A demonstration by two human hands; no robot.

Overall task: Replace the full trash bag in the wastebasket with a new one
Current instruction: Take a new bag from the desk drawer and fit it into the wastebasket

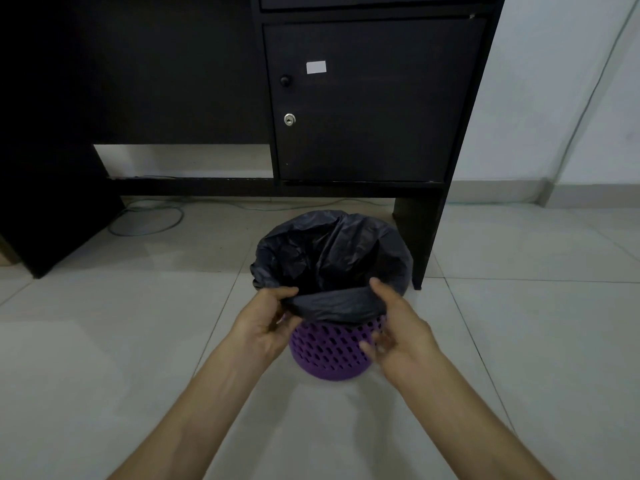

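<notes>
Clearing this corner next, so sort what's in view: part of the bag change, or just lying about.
Job: black trash bag, purple wastebasket, left hand gripping the bag's rim, right hand beside it.
Lying about: black desk, green cable.

Illumination is dim, cool and diffuse, with no glare. The black desk (374, 98) reads almost without detail. Shadows on the tiled floor (104, 341) are soft-edged. Straight lines lean toward the frame edges. The right hand (398, 330) shows blurred fingers (375, 344).
</notes>
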